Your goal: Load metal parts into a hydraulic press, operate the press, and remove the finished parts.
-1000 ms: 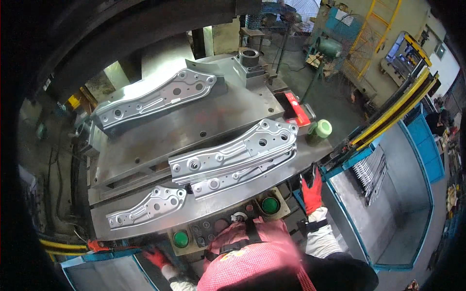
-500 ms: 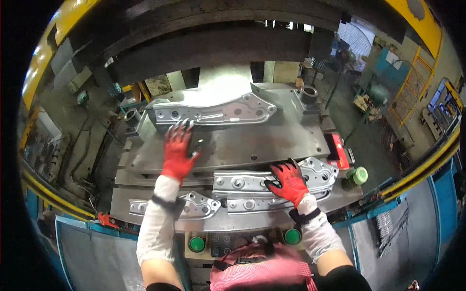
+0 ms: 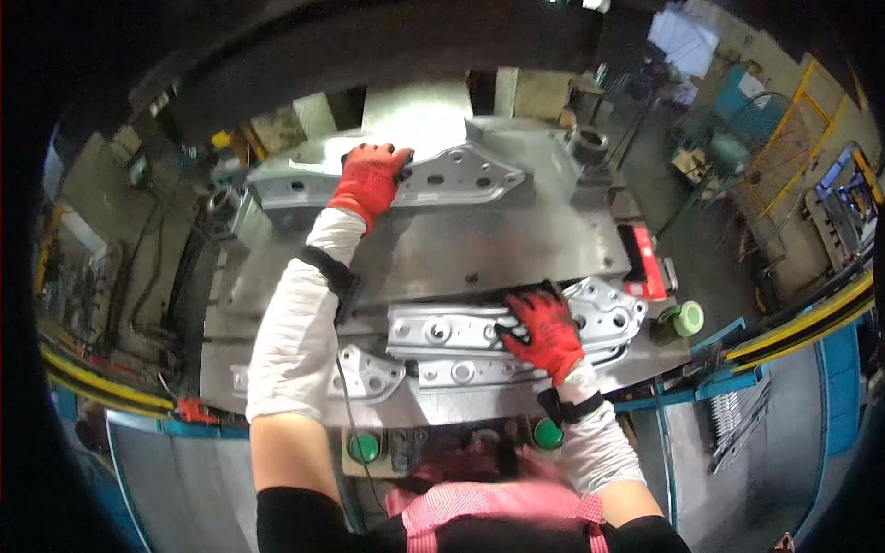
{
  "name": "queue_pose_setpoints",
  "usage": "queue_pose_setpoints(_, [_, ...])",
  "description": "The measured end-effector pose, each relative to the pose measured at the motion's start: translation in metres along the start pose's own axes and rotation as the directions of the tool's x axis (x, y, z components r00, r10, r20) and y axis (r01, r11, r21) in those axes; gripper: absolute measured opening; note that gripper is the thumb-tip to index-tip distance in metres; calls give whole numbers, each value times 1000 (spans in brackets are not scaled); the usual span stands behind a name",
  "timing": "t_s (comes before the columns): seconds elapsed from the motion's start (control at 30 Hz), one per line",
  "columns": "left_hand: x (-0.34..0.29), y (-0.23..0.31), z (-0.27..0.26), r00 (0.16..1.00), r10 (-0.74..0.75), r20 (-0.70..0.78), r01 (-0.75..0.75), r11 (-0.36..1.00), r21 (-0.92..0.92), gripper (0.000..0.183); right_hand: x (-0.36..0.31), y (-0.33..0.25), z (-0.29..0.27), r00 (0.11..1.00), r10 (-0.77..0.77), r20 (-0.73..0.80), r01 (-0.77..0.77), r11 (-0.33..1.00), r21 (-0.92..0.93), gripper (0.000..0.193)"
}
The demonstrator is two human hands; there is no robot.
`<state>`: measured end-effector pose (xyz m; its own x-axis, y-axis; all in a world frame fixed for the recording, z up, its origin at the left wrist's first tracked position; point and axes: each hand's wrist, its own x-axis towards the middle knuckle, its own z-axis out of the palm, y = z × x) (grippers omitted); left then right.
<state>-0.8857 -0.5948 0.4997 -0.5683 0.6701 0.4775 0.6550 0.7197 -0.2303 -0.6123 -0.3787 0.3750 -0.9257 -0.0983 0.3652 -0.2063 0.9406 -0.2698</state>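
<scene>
Well, at the far left sits a grey bin (image 3: 203, 475). At 2 o'clock from it lies a small bumpy metal piece (image 3: 376, 376), and a white sleeve (image 3: 290, 341) goes over part of it. A round green button (image 3: 364, 449) is at 6 o'clock from that piece.

Straight up at 12 o'clock is the left hand (image 3: 371, 184) in a red glove. Its fingers are bent over the far metal piece (image 3: 475, 175), which pokes out at 9 and 3 o'clock from them. I can't tell if they pinch it.

Next, at 5 o'clock from the left hand, is the near metal piece (image 3: 429, 330). The right hand (image 3: 546, 334), in a red glove too, lies on top, fingers and thumb spread wide. The piece shows at 9 and 3 o'clock from those fingers. A lower metal piece (image 3: 461, 373) lies at 8 o'clock.

From the right hand, another green button (image 3: 548, 433) is at 6 o'clock, a red box (image 3: 648, 264) at 2, a green-topped bottle (image 3: 688, 319) at 3, and stacked metal bits (image 3: 737, 419) at 4.
</scene>
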Motion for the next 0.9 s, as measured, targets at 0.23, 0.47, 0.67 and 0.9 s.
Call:
queue_pose_setpoints(0.23, [-119,-45,-81,992,123,22,-117,978,-174,54,-4,-2,-8,998,40,-51,-42,999,-24,57])
queue_pose_setpoints(0.47, [-284,-92,-60,831,-110,545,218,966,-138,36,3,-13,-9,999,14,-35,-15,1000,-27,56])
queue_pose_setpoints(0.67, [-343,-90,6,786,-128,605,253,959,-125,38,2,-4,-2,1000,25,-7,-26,999,-27,58])
queue_pose_setpoints(0.9, [-368,-41,27,822,-205,531,228,973,23,59,0,-6,0,999,-6,-50,4,999,-34,57])
